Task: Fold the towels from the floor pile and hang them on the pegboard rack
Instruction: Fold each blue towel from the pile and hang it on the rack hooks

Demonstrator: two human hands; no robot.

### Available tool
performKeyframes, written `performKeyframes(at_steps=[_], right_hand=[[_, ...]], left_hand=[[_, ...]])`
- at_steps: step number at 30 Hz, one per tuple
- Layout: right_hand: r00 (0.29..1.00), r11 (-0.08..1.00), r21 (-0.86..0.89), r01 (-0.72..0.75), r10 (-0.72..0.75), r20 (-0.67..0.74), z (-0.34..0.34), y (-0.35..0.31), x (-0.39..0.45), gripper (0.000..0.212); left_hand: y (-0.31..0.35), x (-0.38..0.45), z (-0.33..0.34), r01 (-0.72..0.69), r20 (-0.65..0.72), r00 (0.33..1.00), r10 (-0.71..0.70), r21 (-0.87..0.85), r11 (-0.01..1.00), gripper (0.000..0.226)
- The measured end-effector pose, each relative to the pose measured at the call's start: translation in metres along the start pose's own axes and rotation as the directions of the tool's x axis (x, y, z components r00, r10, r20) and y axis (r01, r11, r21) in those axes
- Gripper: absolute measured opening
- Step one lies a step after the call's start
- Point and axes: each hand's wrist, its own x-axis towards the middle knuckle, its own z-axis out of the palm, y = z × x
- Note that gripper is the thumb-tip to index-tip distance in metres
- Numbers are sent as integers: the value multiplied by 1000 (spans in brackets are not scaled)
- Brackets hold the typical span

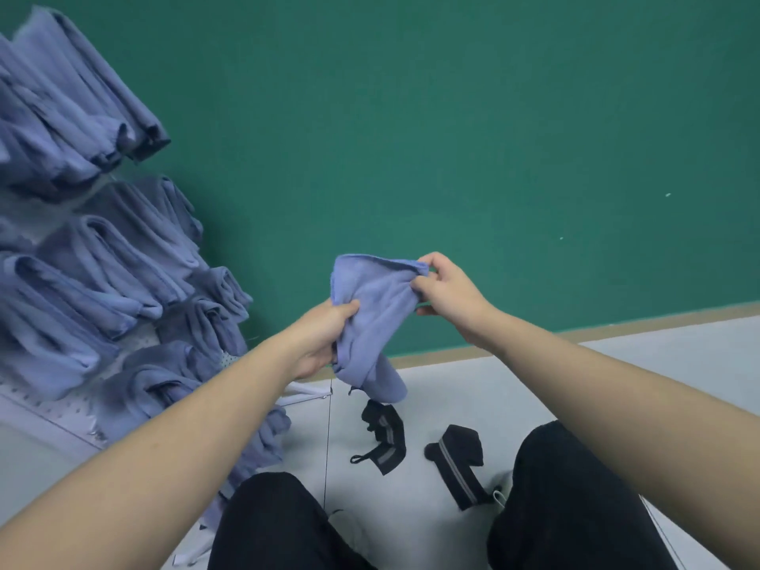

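A blue towel [376, 318] hangs bunched in the air in front of me, over the floor. My left hand [325, 337] grips its lower left part, fingers curled round the cloth. My right hand [446, 296] pinches its upper right corner. The towel's lower end droops toward the floor. At the left stands the white pegboard rack [53, 413], with several folded blue towels [103, 277] hung on it in rows.
Two black towels with grey stripes lie on the light floor, one [384, 440] below the held towel, the other [458, 464] by my right knee. More blue cloth [259, 450] sits at the rack's foot. A green wall [452, 137] rises behind. My dark-trousered knees fill the bottom.
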Motion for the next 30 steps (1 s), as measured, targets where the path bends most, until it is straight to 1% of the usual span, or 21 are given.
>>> performKeyframes(at_steps=[1, 3, 4, 6, 8, 10, 12, 15, 18, 20, 23, 27, 29, 30], right_hand=[[1000, 998, -56, 31, -30, 5, -3, -5, 1, 20], [997, 988, -137, 76, -73, 28, -6, -16, 0, 26], [996, 984, -151, 91, -88, 30, -6, -22, 0, 28], [994, 984, -146, 106, -106, 7, -4, -34, 1, 28], [996, 991, -106, 83, -85, -13, -3, -45, 3, 27], [998, 997, -47, 67, -68, -17, -3, -54, 6, 27], [996, 994, -67, 84, -86, -27, -3, -62, 7, 26], [996, 993, -86, 83, -85, -19, -1, -73, 7, 27], [996, 993, -85, 87, -88, -10, 0, -83, 5, 24], [991, 987, -102, 121, -126, -44, -1, -89, 1, 22], [979, 974, -160, 159, -177, -99, -4, -94, -5, 19], [988, 991, -98, 93, -104, -117, -5, -97, -6, 16], [988, 991, -96, 88, -99, -118, -5, -100, -6, 18], [989, 993, -82, 80, -89, -118, -5, -101, -6, 22]], left_hand=[[1, 0, -4, -26, -34, 999, 25, -3, 1000, 19], [3, -1, -11, -130, -107, 984, 145, 141, 981, 18], [5, -4, -12, -177, -139, 968, 207, 204, 963, 17], [14, -13, -13, -249, -176, 939, 295, 243, 938, 17], [23, -20, -13, -290, -154, 927, 343, 290, 912, 28], [31, -29, -14, -297, -90, 935, 344, 334, 895, 36], [40, -36, -16, -322, -50, 933, 356, 329, 888, 39], [53, -42, -16, -361, -53, 918, 393, 299, 883, 39], [58, -47, -15, -322, -58, 938, 341, 212, 923, 30], [59, -50, -15, -287, -43, 955, 294, 123, 950, 29], [61, -56, -13, -300, -16, 954, 300, 26, 954, 28], [62, -63, -7, -310, -26, 951, 309, -111, 944, 24], [59, -65, -4, -262, -11, 964, 265, -197, 945, 30], [58, -65, -3, -221, 14, 973, 232, -252, 942, 34]])
